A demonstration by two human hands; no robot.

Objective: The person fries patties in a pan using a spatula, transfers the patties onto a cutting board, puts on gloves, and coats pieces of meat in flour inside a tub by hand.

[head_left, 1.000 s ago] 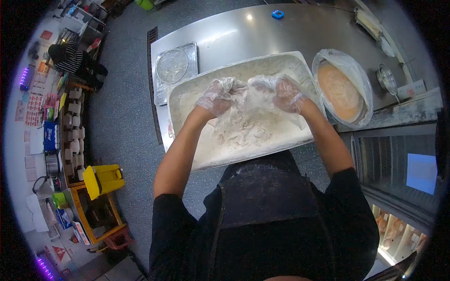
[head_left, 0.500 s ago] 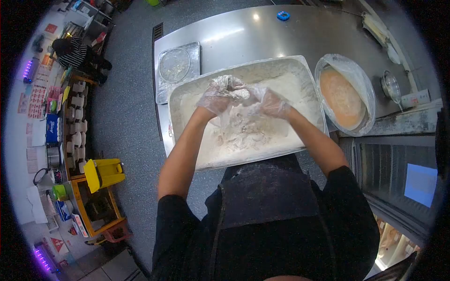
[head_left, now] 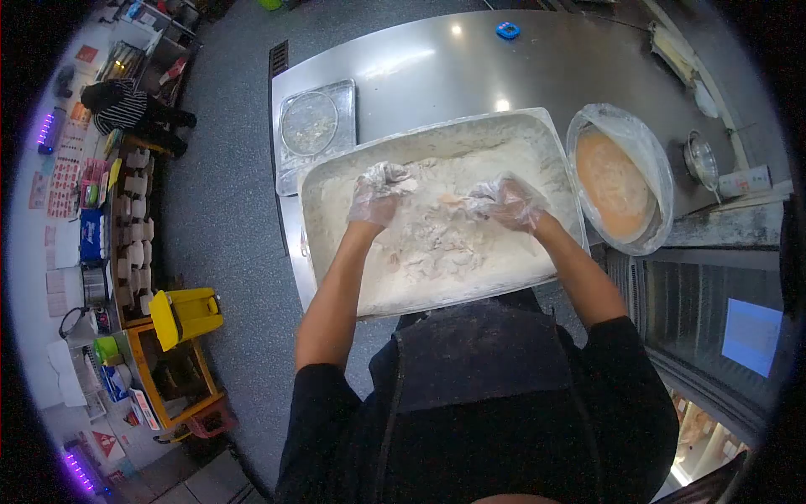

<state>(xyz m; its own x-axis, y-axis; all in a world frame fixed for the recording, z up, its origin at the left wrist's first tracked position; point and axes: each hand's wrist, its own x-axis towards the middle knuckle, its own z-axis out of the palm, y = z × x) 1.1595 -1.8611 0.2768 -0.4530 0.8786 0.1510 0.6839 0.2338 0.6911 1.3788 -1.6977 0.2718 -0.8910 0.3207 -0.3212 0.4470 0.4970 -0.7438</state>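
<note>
Both my hands wear clear plastic gloves coated with flour, inside a large rectangular tub (head_left: 336, 304) of white flour (head_left: 512, 260). My left hand (head_left: 378, 195) is at the tub's left side, its fingers curled around a floury piece I cannot make out. On the right, my right hand (head_left: 506, 202) is bent over the flour, fingers pressed together near a small pale-orange bit; what they hold is unclear. Between and below the hands lie several flour-coated lumps (head_left: 437, 244).
A plastic-lined bowl of orange mixture (head_left: 617, 185) sits right of the tub. On the steel table (head_left: 403, 84) are a tray with a round sieve (head_left: 309, 122), a blue device (head_left: 507, 31) and a metal bowl (head_left: 699, 160). A person (head_left: 126, 107) stands far left.
My hands have moved apart from near each other, the left slightly down and leftward, the right rightward and down. The tub appears slightly lower in view.
</note>
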